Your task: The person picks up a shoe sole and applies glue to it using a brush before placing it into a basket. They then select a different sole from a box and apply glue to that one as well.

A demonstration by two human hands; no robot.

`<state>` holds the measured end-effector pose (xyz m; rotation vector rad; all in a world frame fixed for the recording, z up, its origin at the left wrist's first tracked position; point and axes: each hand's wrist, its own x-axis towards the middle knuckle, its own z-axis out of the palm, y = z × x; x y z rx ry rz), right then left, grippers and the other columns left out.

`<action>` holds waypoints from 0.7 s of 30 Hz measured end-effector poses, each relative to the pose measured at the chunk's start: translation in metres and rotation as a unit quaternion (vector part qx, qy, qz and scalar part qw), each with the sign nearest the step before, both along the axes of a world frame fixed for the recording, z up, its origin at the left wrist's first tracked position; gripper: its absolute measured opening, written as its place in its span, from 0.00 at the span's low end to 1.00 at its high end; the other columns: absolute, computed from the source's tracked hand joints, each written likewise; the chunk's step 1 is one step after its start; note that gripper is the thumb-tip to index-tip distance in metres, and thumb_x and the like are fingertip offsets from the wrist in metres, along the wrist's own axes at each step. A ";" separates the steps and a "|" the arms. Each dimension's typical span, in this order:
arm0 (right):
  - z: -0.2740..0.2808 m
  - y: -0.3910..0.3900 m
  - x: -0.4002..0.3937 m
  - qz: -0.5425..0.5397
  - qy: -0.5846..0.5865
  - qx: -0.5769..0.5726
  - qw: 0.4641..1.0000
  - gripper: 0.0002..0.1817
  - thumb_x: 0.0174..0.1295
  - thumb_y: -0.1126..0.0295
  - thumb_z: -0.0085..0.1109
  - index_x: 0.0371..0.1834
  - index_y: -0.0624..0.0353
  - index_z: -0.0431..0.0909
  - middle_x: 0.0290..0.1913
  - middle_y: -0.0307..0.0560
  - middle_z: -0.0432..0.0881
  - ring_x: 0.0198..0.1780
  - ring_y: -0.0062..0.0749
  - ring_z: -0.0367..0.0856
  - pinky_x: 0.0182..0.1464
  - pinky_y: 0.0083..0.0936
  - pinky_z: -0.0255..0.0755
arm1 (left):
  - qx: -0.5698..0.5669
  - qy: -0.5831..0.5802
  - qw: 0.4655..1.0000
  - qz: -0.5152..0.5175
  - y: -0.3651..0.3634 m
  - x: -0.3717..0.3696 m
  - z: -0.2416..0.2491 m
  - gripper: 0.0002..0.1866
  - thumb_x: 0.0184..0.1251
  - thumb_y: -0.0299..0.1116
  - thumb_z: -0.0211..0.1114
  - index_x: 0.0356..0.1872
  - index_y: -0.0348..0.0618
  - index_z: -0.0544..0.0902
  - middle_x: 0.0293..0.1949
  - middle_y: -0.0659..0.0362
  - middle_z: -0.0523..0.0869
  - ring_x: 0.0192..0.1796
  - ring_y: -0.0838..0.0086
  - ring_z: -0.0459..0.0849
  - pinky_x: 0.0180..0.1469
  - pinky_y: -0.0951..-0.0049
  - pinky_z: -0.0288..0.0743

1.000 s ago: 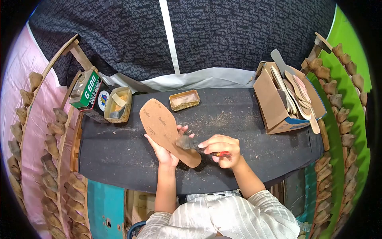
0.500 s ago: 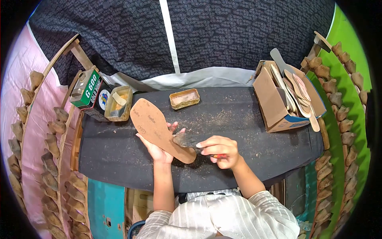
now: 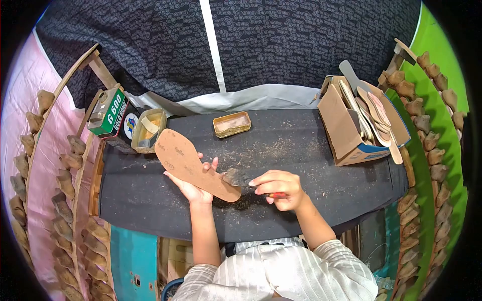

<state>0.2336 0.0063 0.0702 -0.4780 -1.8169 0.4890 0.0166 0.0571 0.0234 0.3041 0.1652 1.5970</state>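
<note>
A tan shoe insole [image 3: 182, 159] with small dark printed marks rests across my left hand [image 3: 195, 192], its wide toe end pointing up and left. My left fingers curl round its right edge and the thumb lies along the left edge. In a pinch, my right hand [image 3: 279, 189] holds a dark tool [image 3: 237, 177] with a broad greyish end. That end is blurred and overlaps the insole's narrow heel half. A bit of red shows between the right fingers.
Crumbs and shavings dot the dark tabletop [image 3: 296, 200]. A shallow tray [image 3: 232, 124] stands at the back. At left are a green can [image 3: 108, 113] and a tub [image 3: 152, 131] with a spatula. A cardboard box [image 3: 346, 135] of insoles stands right; racks of shoe lasts [image 3: 63, 203] flank the table.
The insole and my left hand have shifted slightly left, and the insole's toe end sits lower. My right hand stays nearly in place with the tool.
</note>
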 end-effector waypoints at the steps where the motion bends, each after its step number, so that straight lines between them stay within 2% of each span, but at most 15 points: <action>1: -0.002 0.000 -0.001 -0.001 -0.025 0.009 1.000 0.10 0.36 0.78 0.57 0.26 0.64 0.80 0.34 0.55 0.83 0.32 0.41 0.83 0.34 0.29 0.77 | -0.004 0.003 1.000 0.015 0.002 -0.001 -0.002 0.43 0.59 0.74 0.36 0.59 0.46 0.67 0.41 0.51 0.76 0.28 0.64 0.78 0.55 0.45 0.70; 2: -0.003 -0.002 0.000 0.009 -0.024 0.001 1.000 0.10 0.35 0.80 0.56 0.26 0.64 0.80 0.33 0.54 0.84 0.31 0.41 0.83 0.33 0.28 0.77 | -0.009 0.005 0.999 0.031 0.003 -0.001 -0.003 0.44 0.57 0.75 0.36 0.59 0.47 0.66 0.41 0.51 0.76 0.28 0.65 0.78 0.52 0.45 0.73; 6: -0.008 -0.003 0.008 0.045 -0.023 -0.047 0.998 0.10 0.35 0.80 0.54 0.24 0.64 0.80 0.29 0.53 0.84 0.28 0.40 0.83 0.33 0.28 0.77 | -0.006 -0.003 0.999 0.041 0.005 -0.009 -0.007 0.43 0.57 0.75 0.38 0.59 0.47 0.67 0.41 0.52 0.76 0.27 0.65 0.78 0.52 0.48 0.73; 9: -0.005 -0.003 0.007 0.013 0.013 -0.016 1.000 0.10 0.37 0.79 0.54 0.26 0.64 0.80 0.30 0.54 0.84 0.29 0.39 0.84 0.33 0.28 0.77 | -0.014 -0.023 0.997 0.066 0.004 -0.012 -0.006 0.43 0.57 0.75 0.39 0.58 0.47 0.69 0.41 0.53 0.77 0.26 0.65 0.78 0.52 0.50 0.73; 10: -0.005 -0.001 0.004 0.005 0.010 0.020 1.000 0.09 0.41 0.79 0.54 0.28 0.64 0.80 0.32 0.55 0.84 0.30 0.39 0.84 0.33 0.29 0.77 | -0.016 -0.032 0.996 0.080 0.006 -0.014 -0.006 0.43 0.57 0.74 0.39 0.57 0.46 0.69 0.41 0.53 0.77 0.26 0.66 0.78 0.52 0.51 0.74; 14: -0.007 0.000 -0.002 -0.010 0.011 0.040 0.999 0.08 0.41 0.78 0.57 0.28 0.63 0.80 0.33 0.55 0.84 0.30 0.38 0.83 0.32 0.29 0.77 | -0.004 -0.040 0.993 0.112 0.007 -0.014 -0.003 0.42 0.57 0.74 0.40 0.56 0.45 0.71 0.42 0.52 0.78 0.26 0.66 0.77 0.51 0.52 0.74; 18: -0.009 -0.003 -0.001 0.063 -0.016 -0.023 0.998 0.07 0.41 0.77 0.57 0.26 0.63 0.80 0.29 0.54 0.84 0.29 0.37 0.83 0.32 0.27 0.77 | 0.008 -0.030 0.991 0.127 0.010 -0.016 -0.003 0.43 0.58 0.74 0.40 0.56 0.44 0.70 0.42 0.52 0.78 0.27 0.66 0.78 0.51 0.52 0.74; 21: -0.005 -0.003 0.006 0.027 0.010 -0.013 1.000 0.07 0.42 0.76 0.57 0.27 0.64 0.80 0.29 0.55 0.84 0.28 0.39 0.83 0.31 0.27 0.77 | 0.011 -0.044 0.991 0.125 0.011 -0.017 -0.004 0.42 0.58 0.74 0.39 0.56 0.45 0.70 0.42 0.51 0.78 0.27 0.65 0.79 0.50 0.52 0.75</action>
